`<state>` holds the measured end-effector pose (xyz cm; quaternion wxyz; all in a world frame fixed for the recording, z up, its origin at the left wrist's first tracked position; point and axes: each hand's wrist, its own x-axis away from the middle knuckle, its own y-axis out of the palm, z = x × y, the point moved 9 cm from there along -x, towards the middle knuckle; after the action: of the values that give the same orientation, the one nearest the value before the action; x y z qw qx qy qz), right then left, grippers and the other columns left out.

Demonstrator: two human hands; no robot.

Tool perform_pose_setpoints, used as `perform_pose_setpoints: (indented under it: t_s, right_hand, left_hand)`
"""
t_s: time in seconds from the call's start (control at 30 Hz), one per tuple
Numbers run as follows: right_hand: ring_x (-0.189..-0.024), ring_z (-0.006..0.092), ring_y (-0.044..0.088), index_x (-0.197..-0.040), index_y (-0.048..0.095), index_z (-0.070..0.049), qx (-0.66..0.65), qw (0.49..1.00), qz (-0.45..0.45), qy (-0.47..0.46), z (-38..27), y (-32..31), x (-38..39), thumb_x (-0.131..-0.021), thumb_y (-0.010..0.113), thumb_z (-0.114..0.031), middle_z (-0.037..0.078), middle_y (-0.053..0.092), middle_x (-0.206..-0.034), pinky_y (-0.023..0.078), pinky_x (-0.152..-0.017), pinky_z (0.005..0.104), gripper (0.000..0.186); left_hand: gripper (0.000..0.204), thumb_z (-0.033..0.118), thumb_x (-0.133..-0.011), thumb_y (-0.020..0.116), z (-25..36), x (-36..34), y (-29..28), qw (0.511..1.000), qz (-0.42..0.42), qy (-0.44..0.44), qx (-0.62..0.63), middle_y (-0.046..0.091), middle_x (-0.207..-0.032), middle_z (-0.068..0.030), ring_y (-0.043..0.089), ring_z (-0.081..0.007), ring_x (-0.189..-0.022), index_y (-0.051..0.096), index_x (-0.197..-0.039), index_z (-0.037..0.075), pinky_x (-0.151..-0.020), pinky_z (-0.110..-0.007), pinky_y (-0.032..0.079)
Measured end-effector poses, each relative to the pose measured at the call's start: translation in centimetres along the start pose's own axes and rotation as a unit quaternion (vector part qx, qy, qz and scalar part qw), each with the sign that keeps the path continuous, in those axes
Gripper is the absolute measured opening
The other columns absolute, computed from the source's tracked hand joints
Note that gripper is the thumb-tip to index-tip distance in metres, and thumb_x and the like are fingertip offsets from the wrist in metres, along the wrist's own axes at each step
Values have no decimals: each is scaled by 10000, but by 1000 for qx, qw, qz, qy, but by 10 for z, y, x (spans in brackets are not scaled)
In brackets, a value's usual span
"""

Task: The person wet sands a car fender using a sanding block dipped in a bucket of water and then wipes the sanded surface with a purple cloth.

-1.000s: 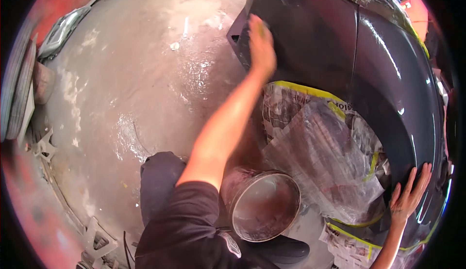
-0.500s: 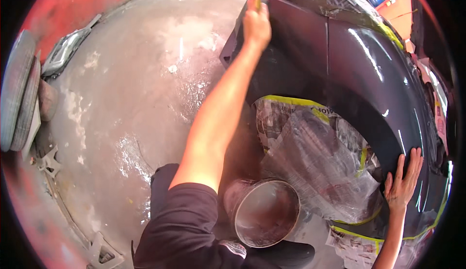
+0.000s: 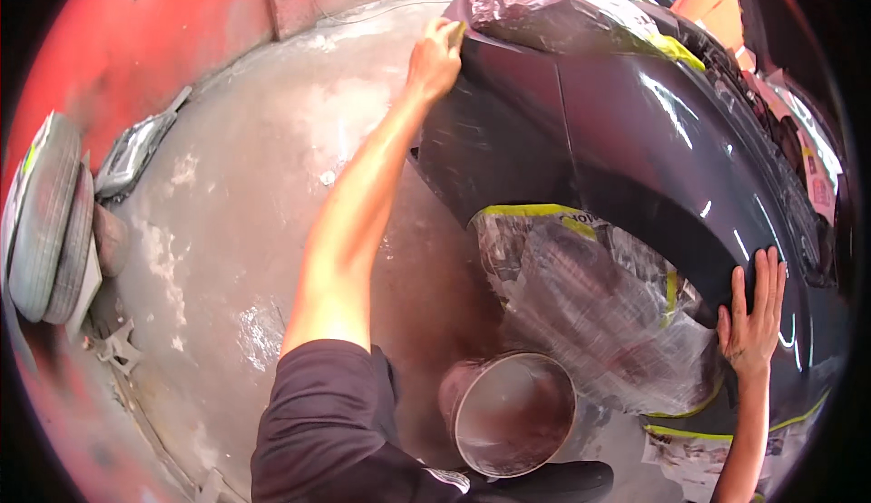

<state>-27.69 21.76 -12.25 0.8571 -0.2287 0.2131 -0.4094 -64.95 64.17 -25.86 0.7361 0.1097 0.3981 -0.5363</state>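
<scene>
Pad at the panel's edge, masking in place

From my end, the left hand (image 3: 434,66) has its fingers closed on a small yellowish pad (image 3: 460,34) at the far edge of a dark car body panel (image 3: 617,140). Only a sliver of the pad shows past the fingers, so I can't swear to its shape or how hard it presses. The right hand (image 3: 753,317) lies flat on the panel beside the wheel arch, fingers spread — holding nothing.

Within the arch I see newspaper (image 3: 502,244) and a clear plastic sheet (image 3: 599,312), edged with yellow tape (image 3: 526,210); a crinkled wrap (image 3: 544,4) covers the part beyond the panel. A bucket (image 3: 452,399) stands near the arch on the wet floor (image 3: 263,195).

I judge the masking done and the rubbing of the panel under way. Some of the surface shines, some looks dull — how much is left, I can't tell.
</scene>
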Motion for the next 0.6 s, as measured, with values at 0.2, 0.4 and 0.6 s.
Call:
perform_pose_setpoints:
  t_s: [0.2,0.4,0.6]
  right_hand:
    - [-1467,555,359,-1570,415,-85,3,1000,-6,-2,0,-2,7,-1014,529,-219,302,349,-1611,283,-1209,678,583]
    - [-1475,544,352,-1537,449,-75,-12,1000,-18,9,4,-2,2,-940,605,-195,301,368,-1597,273,-1221,673,629]
    - [-1487,515,354,-1509,491,-66,-17,1000,-2,13,3,-7,2,-876,655,-195,292,382,-1593,269,-1240,645,667]
  left_hand:
    - [315,162,-1009,577,25,4,-11,991,61,92,73,700,-1215,-239,646,-403,-1204,680,-1256,-3,-1024,-448,506]
    - [331,261,-1031,521,3,-37,6,987,-107,-83,-89,716,-1078,-267,658,-450,-1118,698,-1212,49,-941,-493,509]
    - [289,205,-988,540,21,-16,-14,998,-39,20,-39,700,-1141,-276,658,-459,-1092,723,-1108,16,-925,-536,506]
